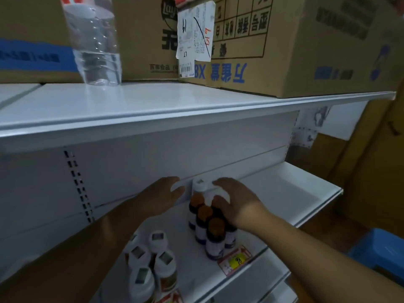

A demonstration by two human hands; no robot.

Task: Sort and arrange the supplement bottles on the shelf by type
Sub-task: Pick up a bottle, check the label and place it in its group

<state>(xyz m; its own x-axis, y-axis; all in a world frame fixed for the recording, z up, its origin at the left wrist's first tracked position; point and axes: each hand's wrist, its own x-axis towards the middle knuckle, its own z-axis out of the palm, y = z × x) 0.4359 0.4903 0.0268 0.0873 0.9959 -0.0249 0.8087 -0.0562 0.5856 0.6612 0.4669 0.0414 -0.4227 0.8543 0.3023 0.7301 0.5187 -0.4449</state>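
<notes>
On the lower white shelf (258, 272) stands a row of dark supplement bottles with orange caps (215, 230), running front to back. Behind them stand two white-capped bottles (199, 186). My right hand (235, 202) lies over the far end of this row, fingers curled around a white-capped bottle and the bottles under it. My left hand (162, 196) hovers just left of the row, fingers apart, touching nothing. Near the front left stands a separate cluster of several bottles with white caps (150, 256).
A price tag (235, 260) lies on the shelf by the orange-capped row. The upper shelf (196, 110) carries a clear water bottle (96, 42) and cardboard boxes (295, 44). A blue stool (380, 248) stands at the lower right.
</notes>
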